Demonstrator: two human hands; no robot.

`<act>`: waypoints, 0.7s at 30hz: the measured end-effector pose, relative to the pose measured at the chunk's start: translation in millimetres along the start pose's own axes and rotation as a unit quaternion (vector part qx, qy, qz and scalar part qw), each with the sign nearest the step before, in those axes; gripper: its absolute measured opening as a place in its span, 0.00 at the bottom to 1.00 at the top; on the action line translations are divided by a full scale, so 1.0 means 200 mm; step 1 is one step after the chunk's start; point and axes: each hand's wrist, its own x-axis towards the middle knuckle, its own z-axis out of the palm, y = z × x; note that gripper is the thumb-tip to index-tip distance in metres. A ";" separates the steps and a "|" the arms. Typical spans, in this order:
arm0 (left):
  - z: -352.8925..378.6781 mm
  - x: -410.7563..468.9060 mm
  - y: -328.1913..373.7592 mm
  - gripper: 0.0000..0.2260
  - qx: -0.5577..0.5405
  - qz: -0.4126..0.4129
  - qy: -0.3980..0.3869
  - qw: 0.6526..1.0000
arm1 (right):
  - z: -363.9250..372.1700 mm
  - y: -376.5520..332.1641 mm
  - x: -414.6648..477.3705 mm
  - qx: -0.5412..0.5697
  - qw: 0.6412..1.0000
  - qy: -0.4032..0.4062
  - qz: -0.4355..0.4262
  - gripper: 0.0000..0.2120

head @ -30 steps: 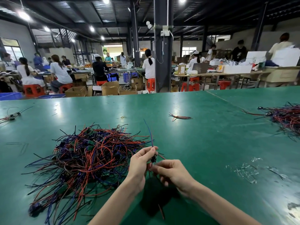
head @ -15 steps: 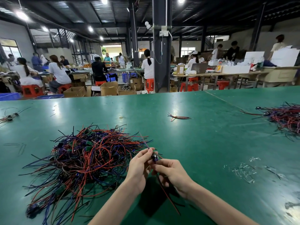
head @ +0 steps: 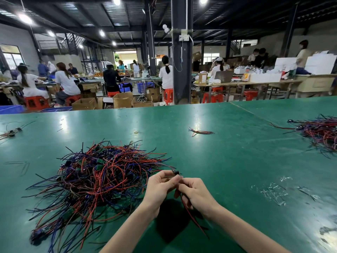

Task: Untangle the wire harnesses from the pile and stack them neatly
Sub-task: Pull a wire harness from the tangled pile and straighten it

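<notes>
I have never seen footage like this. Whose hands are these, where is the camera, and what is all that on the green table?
There is no machine here. A person wears one camera on the head, looking forward and down, so you see their own two arms. The left hand and the right hand together pinch one wire harness. Its small black connector sits at the fingertips, and a red wire trails back toward the person. On the green table, left of the hands, lies a tangled pile of red, blue and black wires. A small bundle lies farther back, and a second pile lies at the right edge. Behind the table, other people sit at workbenches.
</notes>
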 end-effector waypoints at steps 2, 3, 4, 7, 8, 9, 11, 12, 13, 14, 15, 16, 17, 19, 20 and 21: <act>0.00 0.00 0.00 0.05 0.018 0.022 0.003 1.000 | 0.00 0.01 0.00 -0.037 0.999 0.004 -0.007 0.16; 0.00 0.00 0.00 0.05 0.029 0.032 0.006 0.999 | 0.00 0.01 0.01 -0.058 0.998 0.006 -0.010 0.15; 0.00 0.00 0.00 0.05 0.039 0.039 0.008 0.998 | 0.00 0.01 0.01 -0.080 0.997 0.008 -0.014 0.15; -0.01 0.01 -0.01 0.07 0.053 0.039 -0.011 0.998 | 0.01 0.03 0.03 -0.136 0.990 0.028 -0.036 0.14; -0.01 0.01 -0.01 0.08 0.055 0.034 -0.024 0.998 | 0.01 0.03 0.03 -0.138 0.989 0.032 -0.034 0.14; -0.01 0.01 -0.01 0.09 0.058 0.030 -0.035 0.997 | 0.01 0.04 0.03 -0.129 0.991 0.033 -0.025 0.14; -0.02 0.02 0.00 0.11 0.067 0.027 -0.048 0.996 | 0.01 0.05 0.03 -0.107 0.994 0.030 -0.008 0.14; -0.02 0.02 0.00 0.11 0.070 0.029 -0.048 0.996 | 0.01 0.05 0.03 -0.094 0.995 0.027 -0.002 0.14; -0.02 0.02 0.00 0.11 0.070 0.031 -0.044 0.996 | 0.01 0.05 0.03 -0.078 0.997 0.022 0.004 0.14; -0.02 0.03 0.00 0.11 0.069 0.034 -0.037 0.996 | 0.01 0.05 0.03 -0.059 0.998 0.015 0.009 0.13; -0.01 0.03 0.00 0.11 0.069 0.039 -0.029 0.996 | 0.01 0.05 0.03 -0.042 0.999 0.007 0.013 0.13; -0.01 0.03 -0.01 0.12 0.071 0.046 -0.022 0.996 | 0.01 0.04 0.02 -0.032 0.999 0.002 0.016 0.12; -0.01 0.02 -0.01 0.12 0.074 0.054 -0.016 0.996 | 0.00 0.04 0.02 -0.029 0.999 -0.001 0.016 0.13; -0.01 0.02 -0.01 0.12 0.074 0.072 -0.010 0.995 | 0.00 0.02 0.02 -0.020 1.000 -0.006 0.016 0.13; -0.01 0.02 0.00 0.12 0.073 0.082 -0.006 0.994 | 0.00 0.02 0.02 -0.014 1.000 -0.011 0.018 0.12; -0.01 0.02 0.01 0.12 0.070 0.093 0.001 0.993 | 0.00 0.01 0.02 -0.010 1.000 -0.018 0.023 0.11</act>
